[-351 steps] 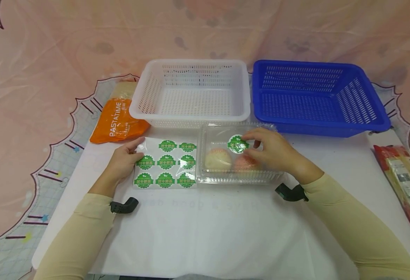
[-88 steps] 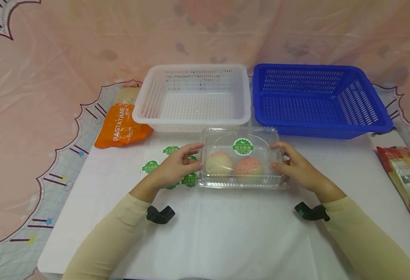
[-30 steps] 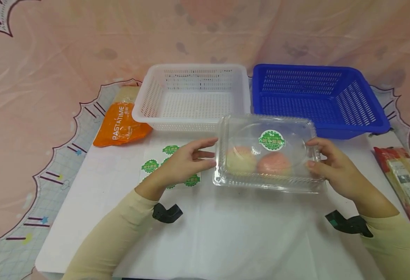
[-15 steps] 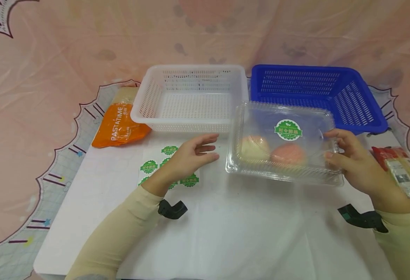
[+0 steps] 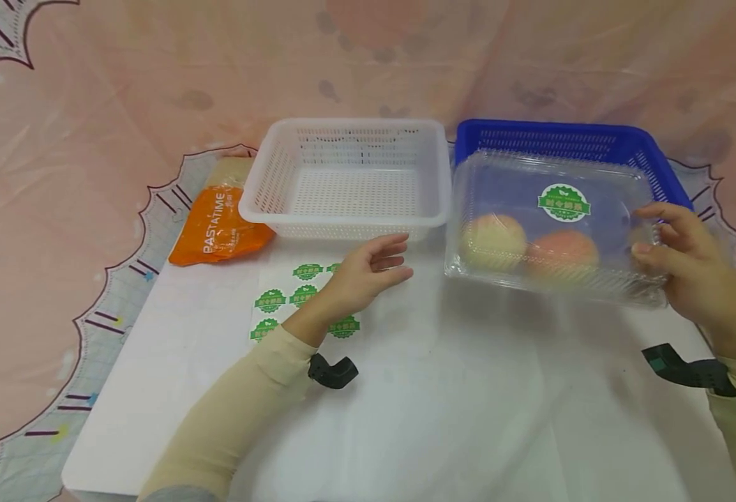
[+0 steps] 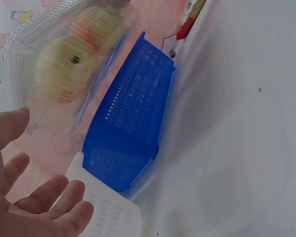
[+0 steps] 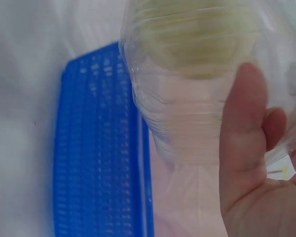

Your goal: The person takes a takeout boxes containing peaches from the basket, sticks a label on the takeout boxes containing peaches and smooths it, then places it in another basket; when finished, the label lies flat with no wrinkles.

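A clear plastic clamshell box (image 5: 612, 192) hangs in the air, overlapping the front of the blue basket (image 5: 647, 150) in the head view. Through its lid show two round peach-like fruits, one pale (image 5: 493, 240) and one pinker (image 5: 565, 254). A round green-and-white sticker (image 5: 564, 202) is on the lid. My right hand (image 5: 694, 268) grips the box by its right end, thumb in front. My left hand (image 5: 361, 282) is over the sticker sheet (image 5: 270, 301), fingers spread and holding nothing. The right wrist view shows the thumb (image 7: 244, 138) against the clear plastic.
An upright white basket (image 5: 345, 222) stands left of the blue one. Beside it lies an orange pasta bag (image 5: 220, 223). A red-edged packet (image 6: 190, 22) shows at the top of the left wrist view. White cloth (image 5: 430, 404) covers the table.
My right hand has raised the clamshell box from the table and carried it right and back, over the blue basket. My left hand has let go of the box's left end.
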### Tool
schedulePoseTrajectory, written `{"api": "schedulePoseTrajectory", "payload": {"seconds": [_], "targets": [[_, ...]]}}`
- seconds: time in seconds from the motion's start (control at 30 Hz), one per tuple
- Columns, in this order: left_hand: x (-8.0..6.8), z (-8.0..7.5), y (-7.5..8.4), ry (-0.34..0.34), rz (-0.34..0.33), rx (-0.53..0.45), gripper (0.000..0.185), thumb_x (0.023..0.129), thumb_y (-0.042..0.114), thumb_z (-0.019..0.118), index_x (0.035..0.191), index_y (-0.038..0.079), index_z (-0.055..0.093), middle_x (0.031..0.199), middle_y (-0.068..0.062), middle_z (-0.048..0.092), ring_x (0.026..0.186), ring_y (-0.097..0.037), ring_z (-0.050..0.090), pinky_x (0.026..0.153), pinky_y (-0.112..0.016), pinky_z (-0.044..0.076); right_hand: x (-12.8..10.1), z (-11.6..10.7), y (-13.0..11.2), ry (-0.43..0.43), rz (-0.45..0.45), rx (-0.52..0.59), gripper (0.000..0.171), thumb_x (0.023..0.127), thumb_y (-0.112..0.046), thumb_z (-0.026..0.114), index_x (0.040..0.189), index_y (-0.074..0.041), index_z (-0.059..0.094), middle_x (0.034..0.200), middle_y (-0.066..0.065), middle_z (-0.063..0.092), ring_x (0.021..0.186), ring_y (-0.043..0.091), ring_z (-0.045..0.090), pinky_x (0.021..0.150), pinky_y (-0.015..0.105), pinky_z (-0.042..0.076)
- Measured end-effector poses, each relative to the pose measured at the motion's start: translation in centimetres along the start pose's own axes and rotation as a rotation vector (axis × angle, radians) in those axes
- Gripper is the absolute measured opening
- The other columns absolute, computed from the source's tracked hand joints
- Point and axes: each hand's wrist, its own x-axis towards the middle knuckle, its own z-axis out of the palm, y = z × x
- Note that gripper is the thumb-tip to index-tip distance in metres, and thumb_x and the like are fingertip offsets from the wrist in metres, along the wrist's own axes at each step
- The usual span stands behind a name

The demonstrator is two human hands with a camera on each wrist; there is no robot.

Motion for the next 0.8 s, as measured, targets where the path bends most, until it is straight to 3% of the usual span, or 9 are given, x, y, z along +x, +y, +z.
{"api": "schedulePoseTrajectory", "payload": {"seconds": [0.1,0.3,0.5,0.8], "targets": [[0.6,0.8,-0.1,0.008,-0.007,-0.027,0.059,0.095,0.017,0.070,0.149,0.016,0.048,0.143,-0.008,0.053,0.129,-0.025,0.054,0.100,-0.032,0.048,0.4,-0.6,-0.3,0.040,0.023,-0.013,0.044,0.096,0.019,0.040,0.133,-0.002,0.054,0.098,0.009,0.054,0.082,0.015,0.059,0.065,0.023,0.051],[1.8,2.3,-0.4,-0.006,-0.003,-0.064,0.061,0.096,0.016,0.070,0.151,0.015,0.044,0.146,-0.014,0.050,0.130,-0.027,0.052,0.100,-0.033,0.048,0.7,-2.2,-0.9,0.086,0.144,-0.027,0.044,0.102,0.009,0.042,0.137,-0.014,0.054,0.117,0.006,0.045,0.093,0.015,0.058,0.064,0.024,0.055],[2.9,4.2,-0.6,-0.031,-0.002,-0.074,0.065,0.096,0.018,0.070,0.153,0.014,0.041,0.150,-0.018,0.044,0.131,-0.029,0.051,0.099,-0.034,0.049,2.2,-2.9,-1.5,0.171,0.207,-0.136,0.041,0.103,0.003,0.047,0.137,-0.018,0.055,0.118,0.006,0.039,0.095,0.014,0.052,0.062,0.023,0.055],[5.0,6.3,-0.7,0.020,0.014,-0.097,0.064,0.095,0.019,0.071,0.153,0.015,0.043,0.151,-0.016,0.045,0.129,-0.027,0.054,0.096,-0.029,0.050,4.1,-4.3,-1.5,0.216,0.146,-0.063,0.038,0.103,0.003,0.047,0.136,-0.011,0.058,0.110,0.004,0.055,0.102,0.015,0.052,0.062,0.021,0.053]]}}
